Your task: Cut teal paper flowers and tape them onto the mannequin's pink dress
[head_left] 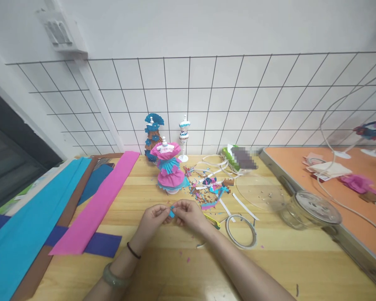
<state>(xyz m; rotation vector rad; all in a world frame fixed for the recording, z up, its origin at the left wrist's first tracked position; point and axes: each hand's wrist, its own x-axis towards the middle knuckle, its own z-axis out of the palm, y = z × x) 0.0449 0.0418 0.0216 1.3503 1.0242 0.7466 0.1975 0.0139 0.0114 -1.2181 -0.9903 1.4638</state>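
Between my two hands is a small piece of blue crepe paper (172,212), pinched from both sides. My left hand (155,218) grips its left side with thumb and finger, and my right hand (188,215) closes on its right side. Just beyond them stands a small dress form (172,177) in a pink and blue crepe paper dress. Behind it are a dress form in blue and brown paper (153,138) and a mostly white one (184,136). A yellow cutter (213,221) lies partly hidden by my right forearm.
Long crepe paper strips in blue (40,213), pink (103,200) and purple (103,244) lie at left. Paper scraps (211,188), a tape roll (241,232), a glass jar (310,211) and a tissue pack (230,156) are at right. An orange board (366,221) borders the table.
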